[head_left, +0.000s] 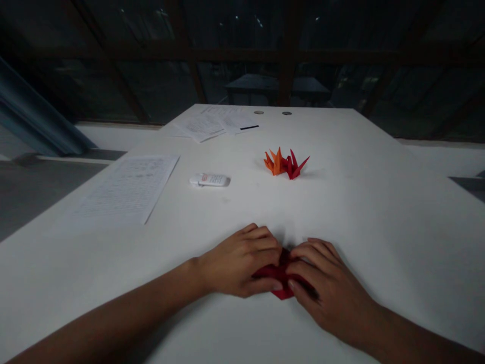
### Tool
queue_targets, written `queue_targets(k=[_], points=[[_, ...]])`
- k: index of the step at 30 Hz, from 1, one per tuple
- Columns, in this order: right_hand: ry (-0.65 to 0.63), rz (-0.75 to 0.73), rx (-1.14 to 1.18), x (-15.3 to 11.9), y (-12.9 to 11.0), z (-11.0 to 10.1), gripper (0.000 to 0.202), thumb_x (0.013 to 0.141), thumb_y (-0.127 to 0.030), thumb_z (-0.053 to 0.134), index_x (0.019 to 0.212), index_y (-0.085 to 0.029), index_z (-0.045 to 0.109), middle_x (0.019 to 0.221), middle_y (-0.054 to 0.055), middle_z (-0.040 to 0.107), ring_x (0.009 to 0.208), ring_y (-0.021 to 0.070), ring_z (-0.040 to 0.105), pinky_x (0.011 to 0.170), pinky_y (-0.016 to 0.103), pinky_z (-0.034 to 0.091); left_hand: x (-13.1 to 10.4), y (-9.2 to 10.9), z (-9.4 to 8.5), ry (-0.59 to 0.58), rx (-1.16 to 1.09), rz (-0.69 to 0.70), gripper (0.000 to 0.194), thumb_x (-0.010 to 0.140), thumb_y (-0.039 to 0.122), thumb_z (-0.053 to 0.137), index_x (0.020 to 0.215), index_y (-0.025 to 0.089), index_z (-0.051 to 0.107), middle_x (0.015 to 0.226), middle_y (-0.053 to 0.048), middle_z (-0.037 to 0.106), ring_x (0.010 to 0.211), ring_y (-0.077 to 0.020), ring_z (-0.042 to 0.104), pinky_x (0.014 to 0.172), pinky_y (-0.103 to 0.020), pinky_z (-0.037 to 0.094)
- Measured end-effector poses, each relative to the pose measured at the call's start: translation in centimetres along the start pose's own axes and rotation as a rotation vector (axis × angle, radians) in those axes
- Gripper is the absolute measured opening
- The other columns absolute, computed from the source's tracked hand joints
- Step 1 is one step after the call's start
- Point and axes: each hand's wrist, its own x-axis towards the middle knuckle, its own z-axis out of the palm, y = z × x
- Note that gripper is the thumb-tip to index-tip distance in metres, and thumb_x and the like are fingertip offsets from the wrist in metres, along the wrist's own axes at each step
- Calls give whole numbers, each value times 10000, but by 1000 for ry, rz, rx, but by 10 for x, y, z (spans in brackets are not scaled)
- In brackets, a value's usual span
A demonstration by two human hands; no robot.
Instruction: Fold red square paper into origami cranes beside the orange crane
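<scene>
A piece of folded red paper point(279, 275) lies on the white table near its front, partly covered by both hands. My left hand point(248, 263) grips its left side, with the thumb along the near edge and the fingers curled over the top. From the right, my right hand point(326, 283) holds the other side between thumb and bent fingers. The fingertips of the two hands are close together above the paper. Beyond them stand folded paper cranes, one orange point(278, 163) and one red point(295, 166), side by side.
A white remote control point(210, 180) lies left of the cranes. Printed sheets point(127, 189) rest at the left, with more papers point(212, 121) and a dark pen point(249, 127) at the back. Two round discs point(287, 113) sit by the far edge of the table point(379, 202).
</scene>
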Motion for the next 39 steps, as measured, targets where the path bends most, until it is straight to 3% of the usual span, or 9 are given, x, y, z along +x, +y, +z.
queue_targets(k=[6, 13, 16, 20, 26, 29, 32, 36, 39], points=[[26, 9, -15, -2, -1, 1, 118, 896, -184, 684, 977, -232, 613, 1028, 35, 694, 1016, 250, 598, 1081, 532, 376, -1, 3, 3, 29, 45, -15, 276, 967, 447, 603, 1104, 209, 630, 1204, -100, 670, 1088, -266, 585, 985, -411, 436], [61, 63, 88, 1, 1, 1, 300, 816, -112, 765, 1041, -256, 627, 1051, 11, 707, 1035, 243, 614, 964, 466, 420, -3, 6, 7, 78, 24, -127, 635, 906, 512, 672, 1406, 184, 461, 1209, -132, 651, 1094, -279, 591, 977, -411, 460], [69, 62, 107, 2, 1, -1, 304, 800, -104, 776, 1026, -258, 642, 1046, 10, 707, 1029, 237, 617, 961, 459, 418, -2, 6, 7, 65, 31, -100, 470, 924, 500, 651, 1279, 208, 555, 1138, -105, 671, 1056, -264, 596, 955, -394, 459], [43, 53, 117, 3, -1, -3, 186, 870, -171, 727, 1018, -259, 657, 1026, 21, 708, 1007, 236, 622, 946, 463, 431, -1, 5, 7, 59, 41, -52, 294, 943, 477, 635, 1078, 216, 621, 1033, -74, 684, 1008, -242, 597, 931, -374, 453], [99, 188, 134, 5, 4, -3, 212, 859, -145, 725, 1026, -262, 668, 957, 13, 724, 936, 230, 641, 883, 438, 473, -3, 5, 11, 142, 29, -45, 401, 953, 442, 642, 1261, 204, 544, 1107, -94, 685, 999, -231, 611, 922, -366, 464], [94, 108, 112, 5, 5, -3, 163, 883, -132, 716, 967, -271, 697, 893, -16, 729, 904, 210, 644, 897, 442, 455, -3, 7, 14, 180, 66, -34, 360, 961, 420, 642, 1233, 203, 551, 1057, -79, 695, 958, -223, 618, 898, -365, 457], [187, -6, 64, 3, 3, -4, 139, 930, -123, 665, 939, -257, 701, 884, -5, 726, 907, 206, 640, 909, 458, 454, -1, 10, 13, 219, 126, -32, 290, 974, 429, 619, 1167, 217, 579, 1029, -68, 699, 965, -230, 621, 907, -389, 443], [302, -129, 1, -2, 2, -4, 146, 945, -120, 644, 980, -240, 720, 1137, 68, 697, 1150, 257, 612, 1012, 497, 483, 1, 14, 11, 363, 154, -174, 612, 875, 468, 735, 1362, 226, 454, 1242, -120, 647, 1116, -285, 606, 966, -443, 457], [300, -142, -5, -7, 4, -4, 199, 951, -102, 625, 1044, -244, 729, 1283, 93, 637, 1202, 252, 605, 1005, 459, 545, 0, 13, 9, 400, 132, -252, 782, 804, 448, 807, 1419, 227, 376, 1243, -113, 655, 1066, -272, 642, 945, -443, 484]])
